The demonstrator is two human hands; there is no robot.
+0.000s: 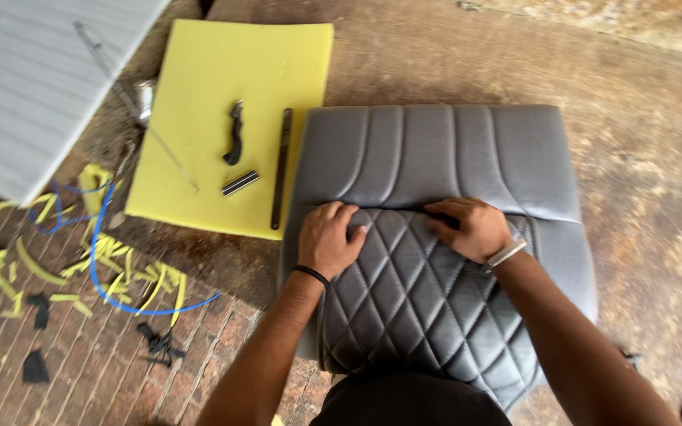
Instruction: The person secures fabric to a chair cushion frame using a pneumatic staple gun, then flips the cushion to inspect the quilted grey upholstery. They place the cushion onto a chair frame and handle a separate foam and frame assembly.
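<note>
Both hands, left (329, 237) and right (467, 227), pressed flat with fingers curled onto the grey quilted leather cushion (436, 158) at frame centre; yellow foam slab (199, 71) lay upper left.

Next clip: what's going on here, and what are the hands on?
A person presses both hands onto a grey quilted seat cushion lying on the floor. The left hand and right hand sit along the seam where the diamond-stitched panel meets the ribbed panel, fingers digging in. Beside it, a yellow foam sheet carries a dark-handled tool and a long dark bar. Yellow foam scraps and a blue cord litter the bricks.
</note>
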